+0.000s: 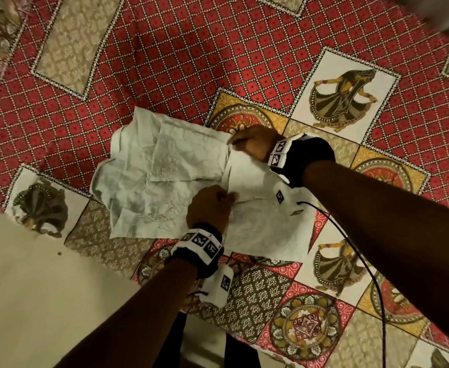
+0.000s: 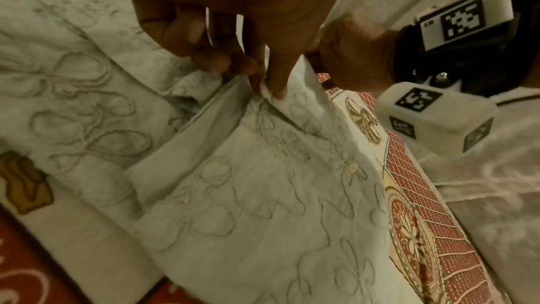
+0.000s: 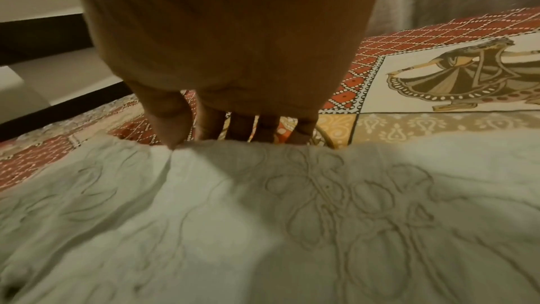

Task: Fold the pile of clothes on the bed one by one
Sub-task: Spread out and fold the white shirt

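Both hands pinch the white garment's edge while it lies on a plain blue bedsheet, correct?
Not quite. Both the left hand and right hand do pinch the white garment, but the head view shows the bedsheet is red and patterned, not plain blue.

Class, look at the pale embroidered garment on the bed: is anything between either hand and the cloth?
Nothing visible. The left hand and right hand already pinch the pale embroidered garment on the patterned bedsheet.

Bare forearms, black wristbands (image 1: 315, 160) with white marker-printed blocks (image 2: 435, 114), black cable (image 1: 361, 258)
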